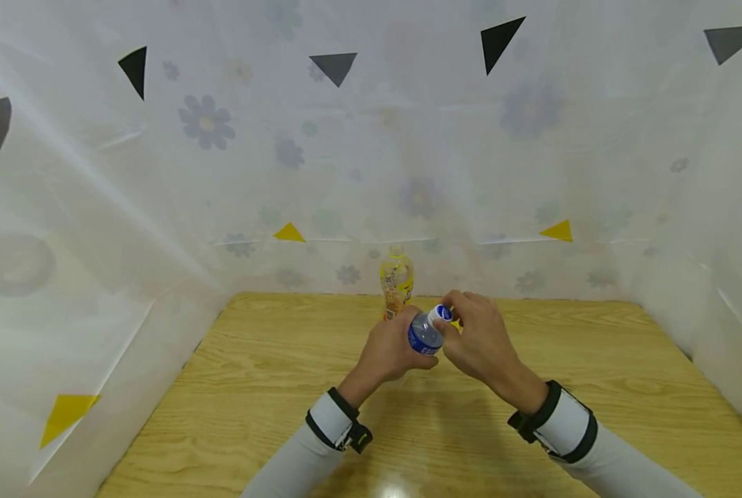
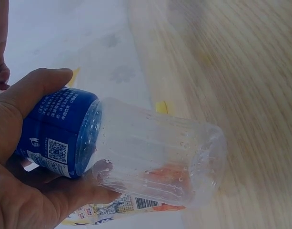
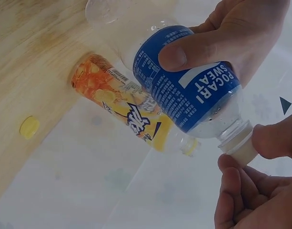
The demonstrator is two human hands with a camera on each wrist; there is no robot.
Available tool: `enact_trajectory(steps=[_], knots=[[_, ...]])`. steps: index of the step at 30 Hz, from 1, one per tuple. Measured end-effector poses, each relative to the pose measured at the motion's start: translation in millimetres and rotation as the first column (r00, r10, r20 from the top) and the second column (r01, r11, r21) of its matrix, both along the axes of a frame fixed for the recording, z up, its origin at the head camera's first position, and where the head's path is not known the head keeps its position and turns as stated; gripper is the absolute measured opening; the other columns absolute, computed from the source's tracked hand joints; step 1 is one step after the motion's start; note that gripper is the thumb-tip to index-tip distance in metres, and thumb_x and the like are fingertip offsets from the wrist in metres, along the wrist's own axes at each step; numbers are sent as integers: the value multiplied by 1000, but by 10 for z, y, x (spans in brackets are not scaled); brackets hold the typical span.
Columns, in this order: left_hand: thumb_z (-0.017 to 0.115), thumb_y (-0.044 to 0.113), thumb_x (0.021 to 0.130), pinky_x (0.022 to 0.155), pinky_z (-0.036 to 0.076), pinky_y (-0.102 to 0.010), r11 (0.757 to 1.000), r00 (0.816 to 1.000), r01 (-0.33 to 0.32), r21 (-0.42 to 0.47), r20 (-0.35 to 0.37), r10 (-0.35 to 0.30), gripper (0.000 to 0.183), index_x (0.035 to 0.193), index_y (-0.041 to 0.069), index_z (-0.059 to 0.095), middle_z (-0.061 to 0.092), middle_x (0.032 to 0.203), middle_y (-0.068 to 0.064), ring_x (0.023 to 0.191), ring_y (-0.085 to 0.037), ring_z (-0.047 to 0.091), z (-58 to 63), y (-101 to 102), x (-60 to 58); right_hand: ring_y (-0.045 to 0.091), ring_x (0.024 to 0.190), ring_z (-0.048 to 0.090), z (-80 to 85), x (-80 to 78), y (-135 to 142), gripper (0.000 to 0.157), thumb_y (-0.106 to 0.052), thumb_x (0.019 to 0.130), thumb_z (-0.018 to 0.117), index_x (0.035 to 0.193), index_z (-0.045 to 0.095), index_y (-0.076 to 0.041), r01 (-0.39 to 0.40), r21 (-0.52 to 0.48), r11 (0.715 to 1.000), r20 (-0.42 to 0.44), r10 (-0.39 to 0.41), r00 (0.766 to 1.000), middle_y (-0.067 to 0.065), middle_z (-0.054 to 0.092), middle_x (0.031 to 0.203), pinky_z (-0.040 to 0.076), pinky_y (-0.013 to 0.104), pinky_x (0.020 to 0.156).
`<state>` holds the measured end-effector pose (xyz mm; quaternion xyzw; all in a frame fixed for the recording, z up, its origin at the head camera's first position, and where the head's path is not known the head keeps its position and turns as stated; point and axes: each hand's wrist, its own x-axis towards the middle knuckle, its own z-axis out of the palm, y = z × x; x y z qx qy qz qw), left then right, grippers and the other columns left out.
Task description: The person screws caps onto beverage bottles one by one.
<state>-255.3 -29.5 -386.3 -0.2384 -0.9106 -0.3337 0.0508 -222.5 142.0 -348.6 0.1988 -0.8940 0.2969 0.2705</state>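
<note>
My left hand (image 1: 392, 348) grips a clear plastic bottle (image 3: 184, 81) round its blue label, which reads POCARI SWEAT. The bottle tilts, neck towards the right hand, and droplets cling inside its lower part in the left wrist view. Thumb and fingers of my right hand (image 1: 481, 339) pinch the white cap (image 3: 243, 149) at the bottle's neck. In the head view the cap's blue top (image 1: 444, 313) shows. Just behind the hands stands a second clear bottle (image 3: 124, 98) with an orange and yellow label, uncapped, partly hidden by the left hand in the head view.
A yellow cap (image 3: 29, 127) lies on the wooden table (image 1: 271, 360) near the second bottle. White sheeting with faint flowers (image 1: 371, 152) encloses the table at the back and sides, with black, grey and yellow triangles on it.
</note>
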Motion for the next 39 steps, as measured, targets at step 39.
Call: enact_trajectory(steps=[39], knots=[[89, 29, 72, 67, 50, -24, 1000, 1000, -7, -24, -24, 7, 61, 122, 15, 58, 70, 100, 0, 83, -13, 67, -8, -28, 3, 43, 118, 53, 50, 106, -1, 46, -16, 94, 68, 139, 59, -11, 12, 78, 997, 117, -22, 993, 17, 67, 131, 25, 59, 91]])
